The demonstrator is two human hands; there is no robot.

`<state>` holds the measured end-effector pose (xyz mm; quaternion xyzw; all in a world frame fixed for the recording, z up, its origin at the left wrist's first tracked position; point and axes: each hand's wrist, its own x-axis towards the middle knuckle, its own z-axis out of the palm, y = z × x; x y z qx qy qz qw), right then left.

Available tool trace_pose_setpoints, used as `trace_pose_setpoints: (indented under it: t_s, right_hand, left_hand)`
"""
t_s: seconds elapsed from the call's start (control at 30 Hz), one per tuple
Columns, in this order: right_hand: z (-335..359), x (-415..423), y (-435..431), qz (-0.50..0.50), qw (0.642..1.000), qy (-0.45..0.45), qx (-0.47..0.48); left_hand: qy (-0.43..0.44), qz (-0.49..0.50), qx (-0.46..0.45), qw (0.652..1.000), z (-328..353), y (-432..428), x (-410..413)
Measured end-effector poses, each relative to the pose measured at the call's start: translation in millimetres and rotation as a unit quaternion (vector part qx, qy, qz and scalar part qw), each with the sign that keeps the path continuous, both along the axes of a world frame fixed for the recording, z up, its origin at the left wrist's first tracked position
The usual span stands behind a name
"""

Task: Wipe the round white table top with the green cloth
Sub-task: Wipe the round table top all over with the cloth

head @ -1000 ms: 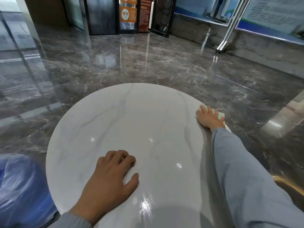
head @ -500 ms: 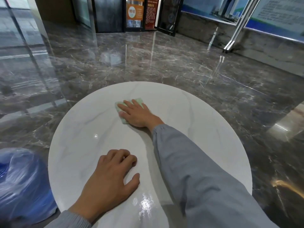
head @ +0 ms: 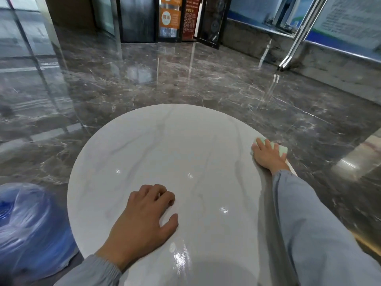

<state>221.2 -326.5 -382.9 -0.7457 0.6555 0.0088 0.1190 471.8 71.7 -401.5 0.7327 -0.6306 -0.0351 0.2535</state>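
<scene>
The round white table top (head: 165,153) with faint grey veins fills the middle of the view. At its right edge my right hand (head: 268,156) presses flat on the pale green cloth (head: 281,149), fingers straight and spread; most of the cloth is hidden under the hand and a corner sticks out past the rim. My left hand (head: 144,221) rests on the near part of the table, fingers bent with the tips on the surface, thumb out, holding nothing.
A large blue water bottle wrapped in clear plastic (head: 28,228) stands on the floor by the table's left edge. Glossy dark marble floor (head: 185,79) surrounds the table. Dark door frames and orange signs (head: 170,17) stand at the far wall.
My right hand swept the cloth from the right edge to the table's far middle and back to the right edge. My left hand has stayed in place.
</scene>
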Motion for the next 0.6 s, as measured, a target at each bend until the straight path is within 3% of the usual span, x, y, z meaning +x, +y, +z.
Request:
trace_pose_setpoints:
  t_s: [0.17,0.33,0.47,0.6]
  right_hand:
    - [3.0,106.1,54.2,0.163,0.987,0.002,0.010]
    - [3.7,225.3,158.0,0.378,0.926,0.015,0.011]
    - [5.5,243.9,222.9,0.473,0.881,-0.002,0.021]
    - [9.7,221.2,243.1,0.508,0.861,0.000,0.021]
  left_hand:
    - [0.004,-0.002,-0.001,1.000,0.8,-0.1,0.6]
    - [0.032,-0.006,-0.014,0.999,3.3,0.6,2.5]
    - [0.130,0.005,-0.080,0.988,11.9,10.2,7.3]
    - [0.228,0.087,-0.135,0.960,23.5,41.3,17.7]
